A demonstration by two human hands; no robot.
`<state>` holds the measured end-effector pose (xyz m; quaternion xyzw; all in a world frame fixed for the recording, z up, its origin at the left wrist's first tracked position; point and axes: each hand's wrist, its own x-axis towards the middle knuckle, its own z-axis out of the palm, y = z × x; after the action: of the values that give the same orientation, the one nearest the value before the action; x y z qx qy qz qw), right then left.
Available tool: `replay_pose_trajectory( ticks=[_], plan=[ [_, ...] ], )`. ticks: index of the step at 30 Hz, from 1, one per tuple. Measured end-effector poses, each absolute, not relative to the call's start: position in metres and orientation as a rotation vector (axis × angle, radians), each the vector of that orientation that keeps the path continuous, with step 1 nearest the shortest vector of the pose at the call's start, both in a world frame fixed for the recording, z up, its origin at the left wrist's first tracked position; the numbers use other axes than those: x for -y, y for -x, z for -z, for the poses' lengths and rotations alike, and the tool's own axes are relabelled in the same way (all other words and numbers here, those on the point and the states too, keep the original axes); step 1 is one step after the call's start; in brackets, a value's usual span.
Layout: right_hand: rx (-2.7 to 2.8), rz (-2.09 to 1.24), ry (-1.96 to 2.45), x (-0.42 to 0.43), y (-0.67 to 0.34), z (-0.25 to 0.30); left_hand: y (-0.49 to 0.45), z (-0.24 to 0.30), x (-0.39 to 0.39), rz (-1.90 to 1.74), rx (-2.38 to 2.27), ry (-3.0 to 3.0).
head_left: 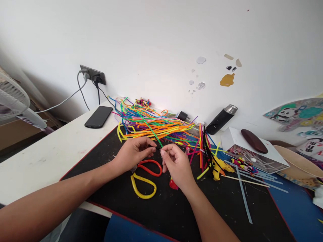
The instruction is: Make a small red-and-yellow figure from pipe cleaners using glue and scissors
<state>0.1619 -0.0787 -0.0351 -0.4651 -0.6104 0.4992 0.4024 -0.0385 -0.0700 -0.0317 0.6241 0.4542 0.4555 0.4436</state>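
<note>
My left hand point(135, 153) and my right hand point(176, 164) meet over a black mat point(176, 208), fingers pinched together. Both grip the near end of a thin green tube point(151, 129) that runs back into a heap of coloured plastic tubes point(153, 124). Just under my hands lie scissors with one red handle loop point(151, 167) and one yellow loop point(142, 186). A small red piece point(173, 184) lies below my right wrist.
A black phone point(99, 116) lies at the back left near a wall socket point(93, 74) with cables. A black flask point(221, 119), a white box point(252, 151), a yellow glue gun point(219, 166) and clear glue sticks point(243, 195) sit to the right. A fan point(12, 101) stands far left.
</note>
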Motion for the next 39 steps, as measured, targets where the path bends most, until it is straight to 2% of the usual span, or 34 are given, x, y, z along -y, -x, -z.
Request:
replay_pose_trajectory(
  ticks=[26, 39],
  plan=[
    [1.595, -1.257, 1.178, 0.0829, -0.1583, 0.0357, 0.0386, 0.037, 0.0724, -1.088, -1.172, -1.755],
    [1.597, -1.189, 1.203, 0.0776, -0.1654, 0.0369, 0.0374, 0.0317, 0.0683, -1.135, -1.081, -1.43]
  ],
)
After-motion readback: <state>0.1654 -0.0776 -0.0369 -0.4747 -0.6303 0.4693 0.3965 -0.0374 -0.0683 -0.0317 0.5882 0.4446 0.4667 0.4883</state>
